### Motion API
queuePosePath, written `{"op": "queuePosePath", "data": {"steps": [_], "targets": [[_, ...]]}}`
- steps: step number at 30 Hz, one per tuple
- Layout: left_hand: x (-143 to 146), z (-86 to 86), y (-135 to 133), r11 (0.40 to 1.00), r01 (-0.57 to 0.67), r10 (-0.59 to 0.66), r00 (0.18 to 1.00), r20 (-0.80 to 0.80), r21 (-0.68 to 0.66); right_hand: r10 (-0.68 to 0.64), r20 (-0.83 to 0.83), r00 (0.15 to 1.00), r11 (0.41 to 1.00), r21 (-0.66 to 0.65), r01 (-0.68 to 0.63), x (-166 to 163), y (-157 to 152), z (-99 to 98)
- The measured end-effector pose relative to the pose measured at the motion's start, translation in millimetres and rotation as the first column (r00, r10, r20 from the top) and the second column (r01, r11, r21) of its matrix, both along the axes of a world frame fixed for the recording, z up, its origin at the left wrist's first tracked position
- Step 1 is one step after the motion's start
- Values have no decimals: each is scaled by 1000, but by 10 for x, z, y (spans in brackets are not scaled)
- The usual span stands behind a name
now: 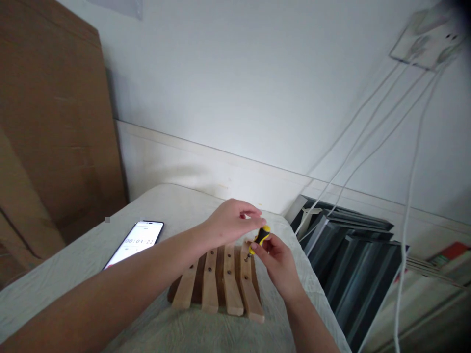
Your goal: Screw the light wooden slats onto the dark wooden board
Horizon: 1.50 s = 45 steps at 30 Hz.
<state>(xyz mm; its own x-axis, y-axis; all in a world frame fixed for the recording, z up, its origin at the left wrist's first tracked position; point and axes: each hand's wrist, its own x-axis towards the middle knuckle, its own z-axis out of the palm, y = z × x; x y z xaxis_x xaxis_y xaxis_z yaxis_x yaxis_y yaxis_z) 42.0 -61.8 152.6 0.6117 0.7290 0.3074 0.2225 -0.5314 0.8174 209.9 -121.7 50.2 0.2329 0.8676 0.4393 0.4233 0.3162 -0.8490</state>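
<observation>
A small yellow and black screwdriver (262, 236) stands tilted, its tip at a screw in the rightmost wooden slat (252, 296). My right hand (277, 262) is closed around its handle, thumb and fingers pinching it from the right. Above the slats, my left hand (233, 223) reaches across with its fingers slightly apart, and a fingertip is at the handle's top end. Several pale wooden slats lie side by side over a darker brown wooden piece (218, 289), with dark screws or holes in them. My left hand and forearm hide part of the far side of this wooden piece.
A phone (138, 240) showing a timer lies left on the cloth-covered table (176, 206). A large cardboard box (62, 113) stands at the left. Dark flat panels (353, 274) lean beyond the right edge, and white cables (412, 186) hang from a wall socket (427, 44).
</observation>
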Motion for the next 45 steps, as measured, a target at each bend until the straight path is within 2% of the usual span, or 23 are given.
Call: {"op": "queuePosePath", "data": {"steps": [2, 6, 8, 12, 14, 16, 18, 21, 25, 26, 28, 30, 34, 38, 45], "targets": [[-29, 61, -2, 999, -46, 47, 994, 98, -18, 27, -200, 979, 999, 32, -21, 32, 17, -2], [-120, 171, -12, 993, -92, 106, 974, 202, -75, -66, -523, 850, 992, 60, 114, 135, 78, -24], [-194, 230, -5, 990, -131, 139, 966, 216, -53, -85, -616, 783, 989, 44, 142, 174, 114, -43], [-382, 314, 61, 986, -167, 166, 962, 216, -16, -46, -684, 728, 996, 26, 87, 195, 147, -61], [-466, 289, 111, 984, -133, 163, 942, 292, -120, -37, -736, 676, 999, -6, 48, 195, 133, -46], [-532, 193, 158, 965, -86, 187, 888, 419, -248, -18, -783, 621, 999, -43, -25, 193, 106, -22], [-590, 26, 185, 935, -155, 294, 841, 454, -319, 29, -807, 589, 993, -47, -112, 187, 77, -2], [-688, -313, 176, 877, -384, 470, 808, 356, -288, 73, -819, 569, 973, -68, -222, 161, 58, -3], [-874, -726, 106, 781, -624, 621, 780, 86, 26, 32, -837, 546, 975, -94, -200, 158, 80, -52], [-925, -793, 91, 764, -627, 639, 768, -48, 151, 25, -852, 523, 973, -99, -208, 172, 89, -69], [-1016, -883, 73, 760, -537, 648, 662, -376, 366, 50, -876, 481, 967, -79, -243, 211, 109, -105], [-1077, -937, 72, 774, -488, 633, 569, -525, 404, 102, -874, 475, 957, -44, -287, 246, 127, -150], [-1109, -1028, 91, 810, -456, 581, 542, -608, 368, 116, -833, 541, 939, -86, -334, 247, 138, -256], [-1084, -1082, 82, 817, -446, 571, 538, -620, 366, 109, -798, 592, 940, -111, -323, 198, 123, -329], [-1036, -1114, 66, 834, -380, 551, 574, -605, 400, 99, -791, 603, 947, -111, -301, 174, 117, -318]]}}
